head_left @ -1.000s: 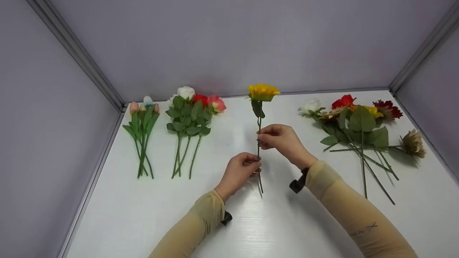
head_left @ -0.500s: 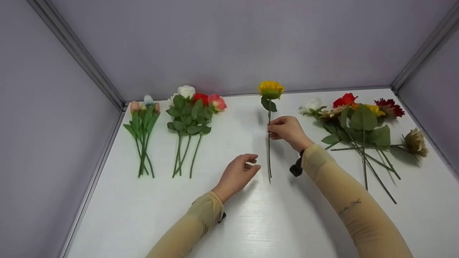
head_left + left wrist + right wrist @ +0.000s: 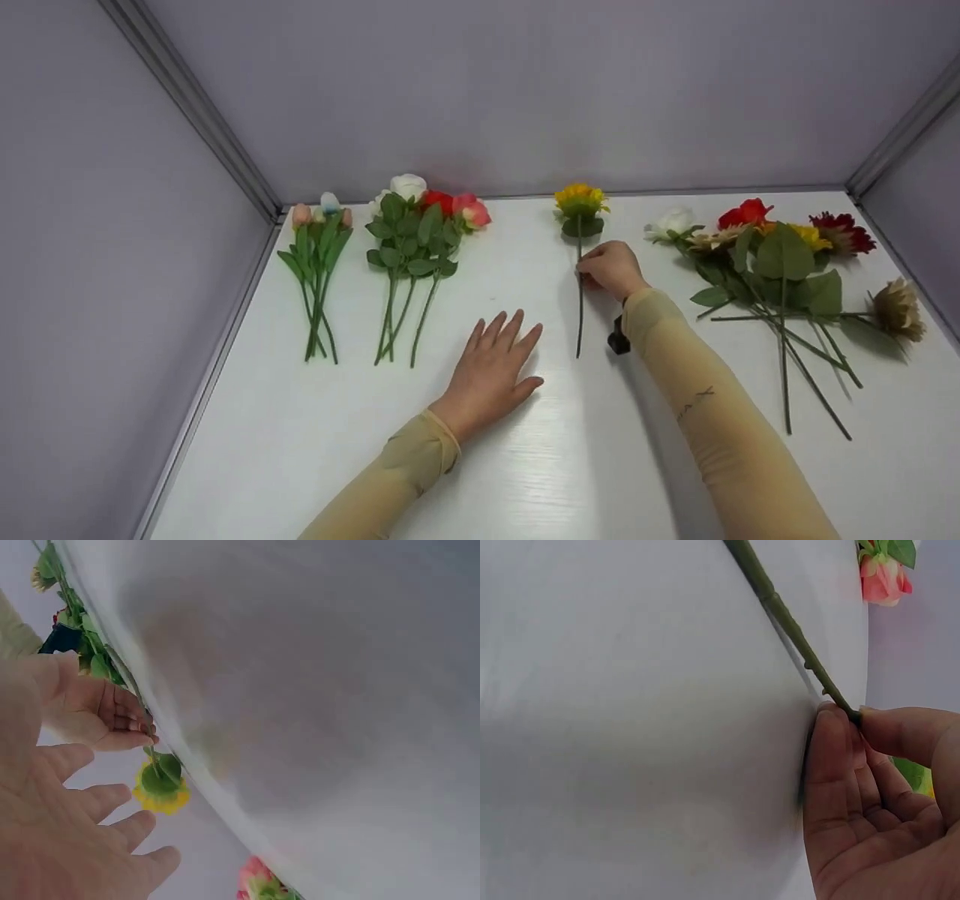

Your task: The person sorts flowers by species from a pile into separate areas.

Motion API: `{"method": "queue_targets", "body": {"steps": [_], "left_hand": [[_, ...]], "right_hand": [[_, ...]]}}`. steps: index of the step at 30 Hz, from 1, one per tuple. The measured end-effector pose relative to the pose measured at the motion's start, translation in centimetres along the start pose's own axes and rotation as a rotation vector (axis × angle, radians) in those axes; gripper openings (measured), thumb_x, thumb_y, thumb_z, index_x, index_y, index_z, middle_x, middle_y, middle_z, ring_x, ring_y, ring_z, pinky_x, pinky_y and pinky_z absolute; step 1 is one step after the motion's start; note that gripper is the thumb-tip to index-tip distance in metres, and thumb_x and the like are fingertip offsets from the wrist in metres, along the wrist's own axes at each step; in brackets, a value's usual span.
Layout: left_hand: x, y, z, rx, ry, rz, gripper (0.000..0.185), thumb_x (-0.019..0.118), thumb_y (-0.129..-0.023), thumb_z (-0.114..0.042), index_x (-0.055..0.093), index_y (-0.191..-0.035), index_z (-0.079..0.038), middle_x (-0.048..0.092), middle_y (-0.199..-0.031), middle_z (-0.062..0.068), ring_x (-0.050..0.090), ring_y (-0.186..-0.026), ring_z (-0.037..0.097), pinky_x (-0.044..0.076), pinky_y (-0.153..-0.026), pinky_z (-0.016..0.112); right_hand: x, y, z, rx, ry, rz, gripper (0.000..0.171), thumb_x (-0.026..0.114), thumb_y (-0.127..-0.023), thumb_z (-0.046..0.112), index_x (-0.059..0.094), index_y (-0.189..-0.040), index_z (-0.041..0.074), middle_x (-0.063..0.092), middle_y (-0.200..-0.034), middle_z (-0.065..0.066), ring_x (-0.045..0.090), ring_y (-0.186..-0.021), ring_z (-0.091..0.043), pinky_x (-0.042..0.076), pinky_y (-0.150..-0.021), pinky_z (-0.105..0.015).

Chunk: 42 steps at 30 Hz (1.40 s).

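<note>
A yellow sunflower (image 3: 581, 201) with a long green stem (image 3: 791, 628) lies close over the white table, its bloom toward the back wall. My right hand (image 3: 613, 268) pinches that stem between thumb and fingertips, just below the leaves. To the left of it, my left hand (image 3: 491, 379) is spread palm down over the table with its fingers straight, holding nothing. Seen from the left wrist, the outspread left hand (image 3: 82, 832) is in front, and the right hand (image 3: 112, 709) with the sunflower (image 3: 161, 791) shows beyond it.
Tulips (image 3: 319, 247) lie in a bunch at the far left, beside a bunch of white, red and pink roses (image 3: 411, 229). On the right is a crossed pile of mixed flowers (image 3: 780, 255), with a beige flower (image 3: 898, 309) at its edge. Grey walls (image 3: 510, 97) border the table.
My left hand has let go of the sunflower stem and spread flat. My right hand has moved the sunflower rightward and lowered it toward the table.
</note>
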<state>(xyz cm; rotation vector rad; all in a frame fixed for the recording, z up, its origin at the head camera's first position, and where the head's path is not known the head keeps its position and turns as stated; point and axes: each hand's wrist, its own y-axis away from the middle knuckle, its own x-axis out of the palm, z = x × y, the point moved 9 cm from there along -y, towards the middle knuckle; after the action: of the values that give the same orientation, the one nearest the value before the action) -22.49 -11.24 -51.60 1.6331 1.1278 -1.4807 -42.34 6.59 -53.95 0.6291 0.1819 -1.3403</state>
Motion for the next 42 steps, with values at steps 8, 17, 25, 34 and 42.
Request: {"method": "queue_targets", "body": {"steps": [8, 17, 25, 34, 42], "left_hand": [[0.2, 0.0, -0.1, 0.020, 0.003, 0.027, 0.074, 0.052, -0.103, -0.057, 0.030, -0.163, -0.020, 0.024, -0.168, 0.013, 0.019, -0.154, 0.032, 0.014, -0.124, 0.054], [0.5, -0.2, -0.6, 0.025, 0.079, 0.055, 0.073, 0.049, -0.104, -0.057, 0.030, -0.163, -0.020, 0.023, -0.168, 0.011, 0.018, -0.155, 0.030, 0.013, -0.124, 0.053], [0.9, -0.3, -1.0, 0.027, 0.104, 0.081, 0.072, 0.049, -0.104, -0.058, 0.032, -0.162, -0.019, 0.023, -0.168, 0.011, 0.018, -0.155, 0.029, 0.013, -0.124, 0.052], [0.8, -0.5, -1.5, 0.039, 0.100, 0.081, 0.070, 0.049, -0.104, -0.056, 0.034, -0.161, -0.018, 0.025, -0.167, 0.011, 0.019, -0.154, 0.030, 0.014, -0.124, 0.052], [0.3, -1.0, -3.2, 0.115, 0.053, 0.060, 0.070, 0.049, -0.105, -0.056, 0.032, -0.162, -0.019, 0.023, -0.168, 0.011, 0.019, -0.154, 0.031, 0.016, -0.124, 0.053]], "right_hand": [[-0.1, 0.0, 0.1, -0.018, -0.005, -0.046, 0.022, 0.071, -0.095, 0.013, 0.073, -0.110, -0.003, 0.070, -0.092, -0.011, 0.067, -0.073, -0.015, 0.058, -0.067, -0.027], [-0.5, 0.5, 0.9, -0.076, 0.116, -0.103, 0.019, 0.069, -0.094, 0.013, 0.075, -0.105, -0.001, 0.072, -0.090, -0.011, 0.065, -0.074, -0.018, 0.054, -0.066, -0.030], [-1.1, 1.0, 1.4, -0.119, 0.229, -0.164, 0.017, 0.067, -0.093, 0.012, 0.075, -0.103, 0.000, 0.070, -0.088, -0.010, 0.062, -0.075, -0.021, 0.052, -0.070, -0.034], [-1.6, 1.3, 0.6, -0.123, 0.160, -0.129, 0.024, 0.068, -0.098, 0.025, 0.076, -0.099, 0.002, 0.066, -0.074, -0.006, 0.057, -0.067, -0.020, 0.048, -0.063, -0.034], [-6.0, 4.6, 0.8, -0.221, 0.186, -0.199, 0.029, 0.063, -0.102, 0.030, 0.071, -0.111, 0.004, 0.070, -0.101, -0.015, 0.064, -0.083, -0.022, 0.053, -0.070, -0.034]]}}
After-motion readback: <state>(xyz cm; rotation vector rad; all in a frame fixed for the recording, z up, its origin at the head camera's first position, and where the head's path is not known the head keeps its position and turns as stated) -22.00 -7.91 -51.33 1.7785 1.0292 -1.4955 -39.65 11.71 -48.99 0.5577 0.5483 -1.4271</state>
